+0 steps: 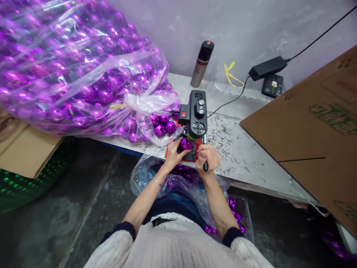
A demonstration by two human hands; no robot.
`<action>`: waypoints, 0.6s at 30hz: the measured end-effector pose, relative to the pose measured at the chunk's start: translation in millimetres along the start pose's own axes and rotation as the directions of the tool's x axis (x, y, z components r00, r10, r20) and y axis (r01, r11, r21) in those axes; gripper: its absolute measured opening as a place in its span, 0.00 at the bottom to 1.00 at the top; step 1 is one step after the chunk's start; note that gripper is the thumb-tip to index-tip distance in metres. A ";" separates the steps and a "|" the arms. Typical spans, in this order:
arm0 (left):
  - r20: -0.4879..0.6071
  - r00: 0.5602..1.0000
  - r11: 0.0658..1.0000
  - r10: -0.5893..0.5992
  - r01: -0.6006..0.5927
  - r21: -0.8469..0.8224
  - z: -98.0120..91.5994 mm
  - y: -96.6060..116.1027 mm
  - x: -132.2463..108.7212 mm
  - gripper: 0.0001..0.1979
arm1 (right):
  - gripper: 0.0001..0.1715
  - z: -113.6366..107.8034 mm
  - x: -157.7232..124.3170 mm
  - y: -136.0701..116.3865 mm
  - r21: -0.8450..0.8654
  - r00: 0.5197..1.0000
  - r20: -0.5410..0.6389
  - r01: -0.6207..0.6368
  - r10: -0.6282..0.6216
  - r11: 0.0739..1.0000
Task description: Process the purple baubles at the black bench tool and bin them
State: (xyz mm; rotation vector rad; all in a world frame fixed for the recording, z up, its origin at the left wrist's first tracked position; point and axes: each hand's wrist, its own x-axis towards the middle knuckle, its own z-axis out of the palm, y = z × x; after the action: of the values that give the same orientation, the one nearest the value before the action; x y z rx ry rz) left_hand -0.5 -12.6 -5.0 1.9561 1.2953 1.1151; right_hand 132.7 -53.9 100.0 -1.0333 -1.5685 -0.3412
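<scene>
A small black bench press (198, 115) with a red switch and round vents stands at the table's front edge. Under its head sits a shiny purple faceted ball (186, 143). My left hand (175, 153) holds this ball from the left and front, thumb and fingers around it. My right hand (208, 158) is wrapped round the black lever handle (205, 166) on the press's right side. Just left of the press lie several loose purple balls (160, 129), spilling from the bag's mouth. More purple balls (182, 171) lie in clear plastic at my lap, below the table edge.
A huge clear bag of purple balls (83, 74) fills the left. Behind the press stand a spray can (201, 65) and a power adapter (269, 67) with its cable. Short dark bits litter the white table (240, 149). A large cardboard box (315, 130) leans at right.
</scene>
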 end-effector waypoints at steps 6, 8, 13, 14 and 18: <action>0.001 1.000 1.000 0.010 -0.010 0.003 -1.1 4.9 -1.1 0.31 | 0.22 7.9 -28.3 13.6 -0.042 0.997 -0.020 -0.076 0.076 0.996; -0.006 1.000 1.000 0.019 -0.019 0.003 -1.1 6.1 -1.4 0.30 | 0.20 10.0 -32.7 14.2 -0.008 0.995 -0.036 -0.096 0.096 0.995; -0.005 1.000 1.000 0.021 -0.021 0.009 -0.3 6.9 -1.0 0.30 | 0.18 14.5 -36.4 12.4 0.052 0.991 -0.090 -0.099 0.103 0.994; -0.005 1.000 1.000 0.021 -0.021 0.009 -0.1 6.5 -0.9 0.30 | 0.19 15.2 -36.6 12.4 0.043 0.991 -0.090 -0.099 0.103 0.994; -0.011 1.000 1.000 0.030 -0.030 0.000 0.7 4.4 -1.1 0.31 | 0.18 17.3 -37.9 14.9 0.006 0.994 -0.074 -0.084 0.084 0.996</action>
State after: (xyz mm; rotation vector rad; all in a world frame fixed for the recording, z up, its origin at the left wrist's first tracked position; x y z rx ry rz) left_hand 2.0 -15.3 -2.3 1.9778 1.2755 1.1415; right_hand 130.5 -49.3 56.0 -1.0693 -1.4544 -0.3163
